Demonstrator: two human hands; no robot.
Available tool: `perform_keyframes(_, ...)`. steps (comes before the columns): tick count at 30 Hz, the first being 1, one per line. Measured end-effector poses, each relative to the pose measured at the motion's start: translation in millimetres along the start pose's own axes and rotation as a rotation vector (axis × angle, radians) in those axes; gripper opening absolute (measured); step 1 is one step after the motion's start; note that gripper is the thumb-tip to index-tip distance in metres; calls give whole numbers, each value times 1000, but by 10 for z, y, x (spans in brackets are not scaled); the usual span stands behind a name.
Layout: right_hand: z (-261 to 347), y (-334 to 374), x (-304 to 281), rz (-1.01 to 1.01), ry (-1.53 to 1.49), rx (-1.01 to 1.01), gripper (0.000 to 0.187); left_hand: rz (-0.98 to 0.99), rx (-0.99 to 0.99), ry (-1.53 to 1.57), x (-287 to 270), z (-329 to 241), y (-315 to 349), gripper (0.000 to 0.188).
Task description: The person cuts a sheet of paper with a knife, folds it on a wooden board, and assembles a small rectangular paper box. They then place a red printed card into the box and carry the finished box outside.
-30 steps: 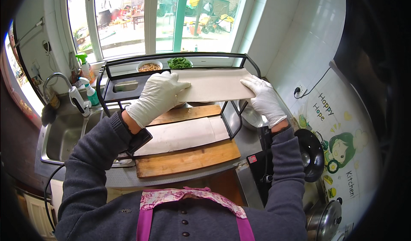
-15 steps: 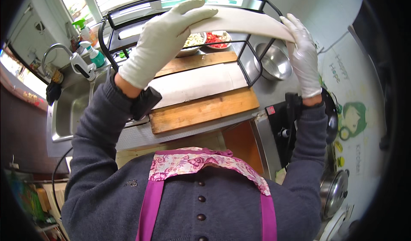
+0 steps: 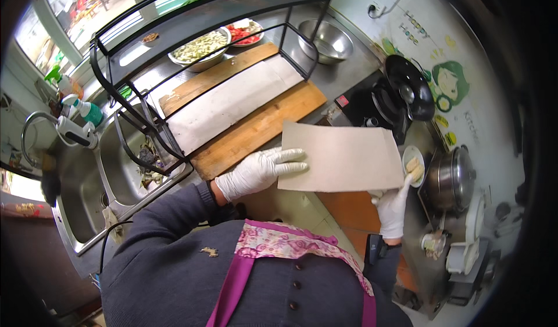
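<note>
A beige, cardboard-like sheet (image 3: 343,157) is held level in front of my body, past the counter's front edge. My left hand (image 3: 258,172), in a white glove, grips its left edge with the fingers lying on top. At the sheet's near right corner, my gloved right hand (image 3: 391,208) holds on; some of its fingers are hidden underneath. Behind the sheet stands a black metal rack (image 3: 218,19) with a dark upper shelf. A second pale sheet (image 3: 232,103) lies in the rack's lower level, above a wooden board (image 3: 261,128).
Behind the rack are a bowl of chopped pale food (image 3: 200,51), a bowl of red pieces (image 3: 244,33) and a steel bowl (image 3: 328,41). A double sink (image 3: 81,193) is at left. On the right are a wok (image 3: 410,86), a small bowl (image 3: 414,158) and a lidded pot (image 3: 450,179).
The beige sheet has come down from the rack's top to in front of my body, in both hands. The rack's dark upper shelf now shows. The view has turned toward the right.
</note>
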State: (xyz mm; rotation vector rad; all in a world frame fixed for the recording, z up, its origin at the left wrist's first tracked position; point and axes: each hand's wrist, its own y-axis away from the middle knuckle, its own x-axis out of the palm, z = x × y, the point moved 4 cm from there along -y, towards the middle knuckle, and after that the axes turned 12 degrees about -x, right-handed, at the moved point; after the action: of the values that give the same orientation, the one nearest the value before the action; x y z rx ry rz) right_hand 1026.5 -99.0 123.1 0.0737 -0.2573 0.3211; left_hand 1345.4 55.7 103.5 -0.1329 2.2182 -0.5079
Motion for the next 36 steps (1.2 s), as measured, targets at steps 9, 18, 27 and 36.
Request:
perform_keyframes(9,90,1766,-1522,-160,443,194,32,341,-42,612,1423,-970,71,62)
perform_keyframes(18,-35,4748,-3871,-843,229,-1,30,939,-782,1091,3905,-3397,40,70)
perform_keyframes(27,-224,6334,-4868,-1078,116,48,40,1283,-457,525,5681,-5218,81,29)
perform_keyframes(36,-312,7030,-6017,-1426,42,84,32,1604,-214,611,7397,-6674,-171,30)
